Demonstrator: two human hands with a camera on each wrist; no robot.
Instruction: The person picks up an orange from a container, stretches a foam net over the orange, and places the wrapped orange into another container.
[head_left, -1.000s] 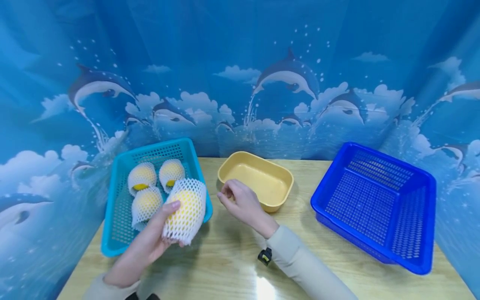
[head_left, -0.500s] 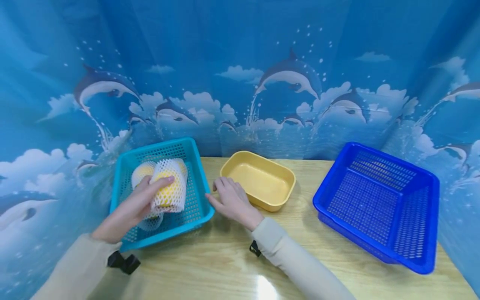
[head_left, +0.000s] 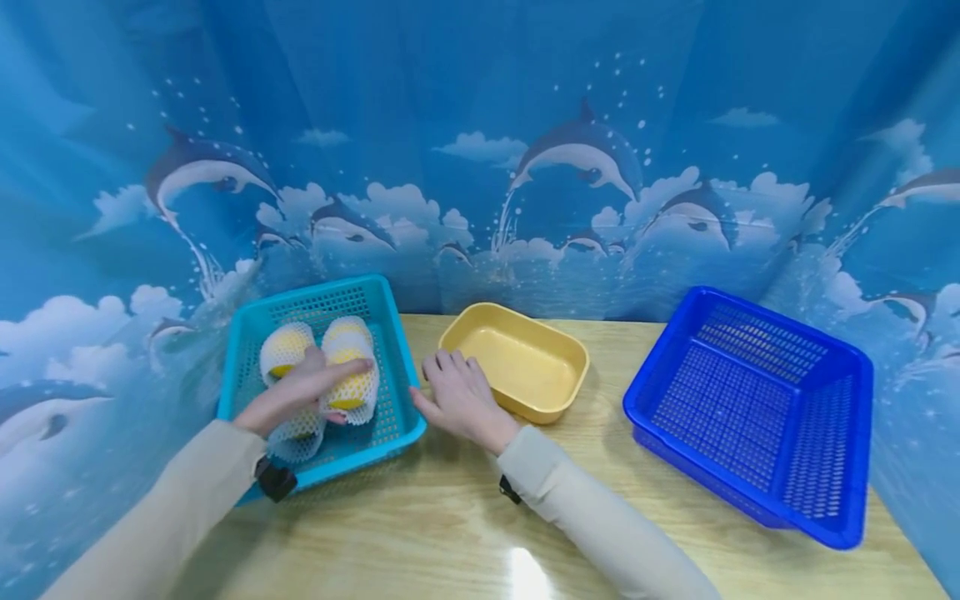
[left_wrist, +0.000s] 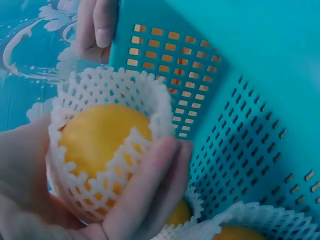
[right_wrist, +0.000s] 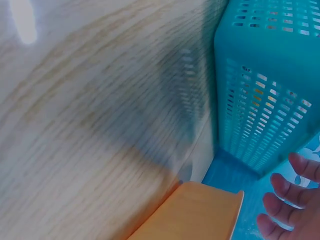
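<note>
My left hand (head_left: 300,385) is inside the teal basket (head_left: 402,343), gripping a smooth yellow fruit (head_left: 352,390) wrapped in a white foam net. The left wrist view shows the thumb and fingers round the net, with the bare end of the fruit (left_wrist: 102,132) showing through its opening. Other netted fruits, one at the back left (head_left: 287,347) and one nearer the front (head_left: 297,439), lie beside it, partly covered by the hand. My right hand (head_left: 467,402) hovers with loosely bent fingers between the teal basket's right rim and the yellow tub (head_left: 540,367), holding nothing.
A dark blue basket (head_left: 633,408) stands at the right on the wooden table (head_left: 420,533). The yellow tub sits between the two baskets, towards the back. A blue dolphin-print curtain (head_left: 465,108) hangs behind and round the sides.
My left hand has carried the netted fruit from over the teal basket's front right side back and down among the others. My right hand has moved left, closer to the basket's rim.
</note>
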